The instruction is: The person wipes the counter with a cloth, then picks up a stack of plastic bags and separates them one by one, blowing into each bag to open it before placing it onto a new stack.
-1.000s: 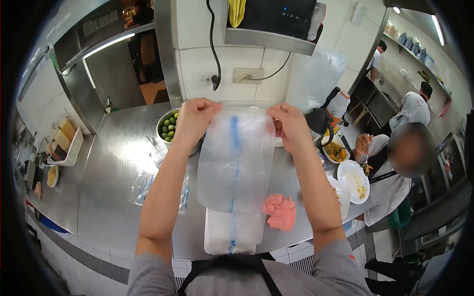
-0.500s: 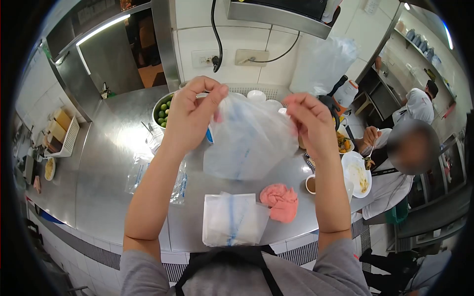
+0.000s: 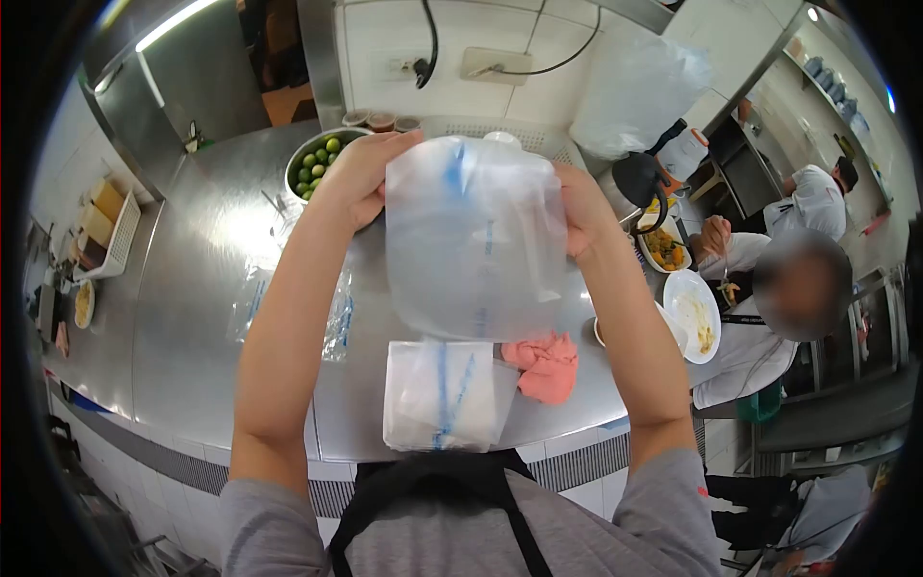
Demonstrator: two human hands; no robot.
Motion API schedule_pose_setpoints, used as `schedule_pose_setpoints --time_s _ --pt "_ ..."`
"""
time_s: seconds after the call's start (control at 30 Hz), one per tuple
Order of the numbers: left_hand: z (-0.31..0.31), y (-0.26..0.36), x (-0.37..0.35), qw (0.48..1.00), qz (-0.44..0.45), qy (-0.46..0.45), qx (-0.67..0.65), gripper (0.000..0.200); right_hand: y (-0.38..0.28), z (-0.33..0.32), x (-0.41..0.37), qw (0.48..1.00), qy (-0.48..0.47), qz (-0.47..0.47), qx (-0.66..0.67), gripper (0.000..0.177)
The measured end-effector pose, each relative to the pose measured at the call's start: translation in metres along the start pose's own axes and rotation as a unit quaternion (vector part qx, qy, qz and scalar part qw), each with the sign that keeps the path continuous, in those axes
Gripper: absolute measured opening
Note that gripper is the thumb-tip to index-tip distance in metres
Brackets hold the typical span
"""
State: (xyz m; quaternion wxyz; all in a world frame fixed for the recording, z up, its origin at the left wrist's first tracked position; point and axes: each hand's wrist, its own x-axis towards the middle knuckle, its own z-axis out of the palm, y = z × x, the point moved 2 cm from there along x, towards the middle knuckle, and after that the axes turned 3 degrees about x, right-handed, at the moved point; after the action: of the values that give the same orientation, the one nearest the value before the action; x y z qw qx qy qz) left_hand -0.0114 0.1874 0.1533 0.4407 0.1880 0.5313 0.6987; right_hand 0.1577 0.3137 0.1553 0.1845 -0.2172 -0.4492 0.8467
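A clear plastic bag (image 3: 476, 245) with blue print hangs spread between my two hands above the steel counter. My left hand (image 3: 370, 173) is closed on its upper left edge. On the opposite edge, my right hand (image 3: 580, 210) grips the bag, its fingertips partly hidden behind the plastic. Below the bag, near the counter's front edge, lies a stack of similar flat bags (image 3: 442, 399). A crumpled pink cloth (image 3: 546, 367) touches the stack's right side.
A bowl of limes (image 3: 312, 165) stands behind my left forearm on the steel counter (image 3: 192, 317). Right of me are a kettle (image 3: 630, 188), a food dish (image 3: 665, 248) and a white plate (image 3: 691, 313). A person (image 3: 745, 356) eats there; another stands farther back.
The bag has opened out wider and flatter between my hands. Both hands have shifted round its side edges. The view has tilted slightly, moving the counter items up in the picture.
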Motion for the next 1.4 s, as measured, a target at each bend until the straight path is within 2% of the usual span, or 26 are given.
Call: schedule_pose_setpoints --time_s 0.07,0.1,0.17,0.23,0.27,0.3,0.33,0.37,0.43,0.47,0.5,0.53,0.6,0.63,0.67,0.73,0.8,0.83,0.93,1.0,1.23,1.27,1.3,1.33,1.37,1.4 --pt "-0.016 -0.023 0.028 0.997 -0.049 -0.028 -0.057 0.013 0.013 0.003 0.002 0.998 -0.01 0.022 0.059 0.017" --pt "-0.021 -0.032 0.037 0.987 -0.093 -0.066 -0.11 0.01 0.018 -0.001 0.006 0.997 0.029 0.021 0.066 0.016" --pt "-0.02 -0.051 0.036 0.979 -0.104 -0.076 -0.16 0.01 0.024 -0.018 0.012 0.995 0.067 0.019 0.072 0.016" --pt "-0.036 -0.09 0.059 0.979 -0.117 -0.089 -0.143 0.012 0.034 -0.037 0.012 0.987 -0.084 0.1 0.092 0.013" --pt "-0.032 -0.093 0.052 0.982 -0.089 -0.075 -0.146 0.012 0.039 -0.034 0.012 0.987 -0.085 0.099 0.094 0.013" --pt "-0.032 -0.094 0.044 0.983 -0.091 -0.076 -0.144 0.012 0.048 -0.032 0.01 0.992 -0.016 0.092 0.083 0.012" --pt "-0.031 -0.095 0.037 0.981 -0.141 -0.061 -0.115 0.012 0.055 -0.031 0.008 0.993 0.054 0.083 0.071 0.012" --pt "-0.029 -0.097 0.032 0.977 -0.19 -0.047 -0.086 0.011 0.063 -0.032 0.007 0.993 0.056 0.08 0.073 0.012" --pt "-0.04 -0.122 0.037 0.977 -0.202 -0.043 -0.059 0.01 0.083 -0.044 0.011 0.988 0.104 0.091 0.063 0.012" --pt "-0.047 -0.134 0.04 0.978 -0.194 -0.054 -0.048 0.011 0.097 -0.063 0.016 0.991 0.058 0.108 0.05 0.011" --pt "-0.053 -0.142 0.04 0.98 -0.185 -0.067 -0.035 0.013 0.104 -0.07 0.016 0.992 0.059 0.102 0.052 0.011" --pt "-0.058 -0.144 0.037 0.981 -0.18 -0.073 -0.03 0.013 0.106 -0.074 0.015 0.992 0.098 0.083 -0.015 0.01" --pt "-0.069 -0.143 0.03 0.982 -0.131 -0.006 0.138 0.027 0.106 -0.076 0.005 0.986 0.135 0.05 -0.08 0.012" --pt "-0.064 -0.135 0.029 0.983 -0.117 -0.01 0.142 0.027 0.1 -0.074 -0.001 0.985 0.142 -0.048 -0.09 0.019" --pt "-0.058 -0.123 0.027 0.996 0.031 -0.053 0.06 0.04 0.091 -0.071 -0.002 0.974 0.149 -0.141 -0.098 0.033" --pt "-0.034 -0.095 0.013 0.946 0.273 -0.162 -0.058 0.075 0.083 -0.038 0.002 0.9 0.028 -0.407 -0.152 0.069" --pt "-0.024 -0.107 0.018 0.943 0.279 -0.182 0.002 0.077 0.087 -0.013 -0.002 0.849 0.032 -0.425 -0.312 0.094" --pt "-0.017 -0.11 0.021 0.934 0.289 -0.2 0.06 0.079 0.093 -0.008 0.0 0.847 0.031 -0.428 -0.312 0.094" --pt "-0.003 -0.12 0.022 0.943 0.291 -0.158 0.016 0.077 0.114 -0.014 0.016 0.889 0.024 -0.379 -0.256 0.089" --pt "-0.004 -0.127 0.02 0.948 0.283 -0.138 0.036 0.073 0.131 -0.029 0.022 0.908 0.018 -0.326 -0.263 0.102" --pt "-0.01 -0.15 0.018 0.942 0.294 -0.133 0.092 0.06 0.163 -0.064 0.03 0.926 -0.014 -0.266 -0.267 0.095" --pt "-0.012 -0.155 0.022 0.944 0.287 -0.135 0.091 0.06 0.164 -0.066 0.031 0.89 -0.011 -0.318 -0.326 0.093" --pt "-0.016 -0.162 0.027 0.931 0.333 -0.116 0.1 0.06 0.166 -0.067 0.029 0.85 -0.005 -0.363 -0.382 0.091" --pt "-0.02 -0.169 0.029 0.917 0.372 -0.098 0.108 0.06 0.164 -0.064 0.028 0.855 -0.017 -0.363 -0.371 0.09" --pt "-0.024 -0.174 0.028 0.922 0.341 -0.114 0.144 0.058 0.158 -0.061 0.025 0.862 -0.024 -0.359 -0.357 0.09" --pt "-0.029 -0.179 0.024 0.927 0.302 -0.134 0.18 0.056 0.153 -0.062 0.021 0.844 -0.022 -0.337 -0.416 0.088"
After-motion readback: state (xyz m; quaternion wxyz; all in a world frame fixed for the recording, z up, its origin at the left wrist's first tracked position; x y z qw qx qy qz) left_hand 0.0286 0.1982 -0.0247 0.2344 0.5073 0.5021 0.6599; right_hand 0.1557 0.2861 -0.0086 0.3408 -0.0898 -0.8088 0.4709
